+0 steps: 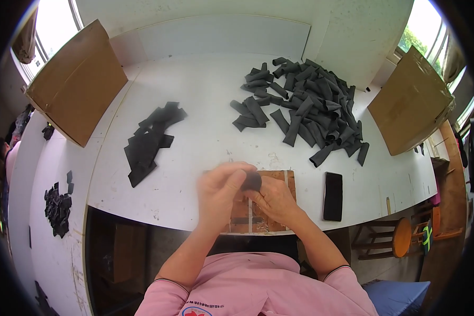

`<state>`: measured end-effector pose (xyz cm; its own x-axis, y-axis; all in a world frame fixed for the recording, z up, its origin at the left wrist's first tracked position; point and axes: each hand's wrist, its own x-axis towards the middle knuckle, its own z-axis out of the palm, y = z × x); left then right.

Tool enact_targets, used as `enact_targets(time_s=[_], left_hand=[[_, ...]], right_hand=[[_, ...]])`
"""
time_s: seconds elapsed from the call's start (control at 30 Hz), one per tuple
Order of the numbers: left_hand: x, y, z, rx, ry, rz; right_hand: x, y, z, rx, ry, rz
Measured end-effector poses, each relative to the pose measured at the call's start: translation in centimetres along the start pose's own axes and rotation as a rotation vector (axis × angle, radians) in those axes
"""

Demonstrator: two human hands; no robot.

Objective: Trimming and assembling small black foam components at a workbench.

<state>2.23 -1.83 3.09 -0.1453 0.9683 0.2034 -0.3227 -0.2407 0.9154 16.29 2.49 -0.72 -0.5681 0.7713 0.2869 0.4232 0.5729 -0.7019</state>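
Dark fabric piece (pixel 253 181), one, above the brown board (pixel 265 224); left-hand grip (pixel 219 181) and right-hand grip (pixel 275 199) both closed on it, seemingly steadying it. From there, on the white table (pixel 200 134): fabric tubes (pixel 315 102), heaped, one o'clock; flat pieces (pixel 146 145), overlapping, ten o'clock, presumably within reach; smartphone (pixel 333 196), three o'clock.

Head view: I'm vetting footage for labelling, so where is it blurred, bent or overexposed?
In the head view, the left hand looks motion-blurred, the right hand sharper; in the head view, the left window and right window are largely washed out; also in the head view, the table's near edge bows, likely from the fisheye, and the corners fall to black.
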Motion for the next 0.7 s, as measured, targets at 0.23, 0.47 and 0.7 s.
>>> enact_targets(time_s=[0.23, 0.47, 0.7], left_hand=[[0.4, -1.4, -1.2, -0.451, 0.088, -0.036], [0.2, -1.5, -1.9, -0.214, 0.088, -0.034], [1.8, -5.5, -5.1, 0.259, 0.174, 0.035]], right_hand=[[0.8, 0.5, 0.8, -0.192, 0.065, -0.11], [0.4, -0.4, 0.1, -0.084, 0.108, -0.213], [3.6, -0.2, -4.3, 0.9, 0.043, 0.195]])
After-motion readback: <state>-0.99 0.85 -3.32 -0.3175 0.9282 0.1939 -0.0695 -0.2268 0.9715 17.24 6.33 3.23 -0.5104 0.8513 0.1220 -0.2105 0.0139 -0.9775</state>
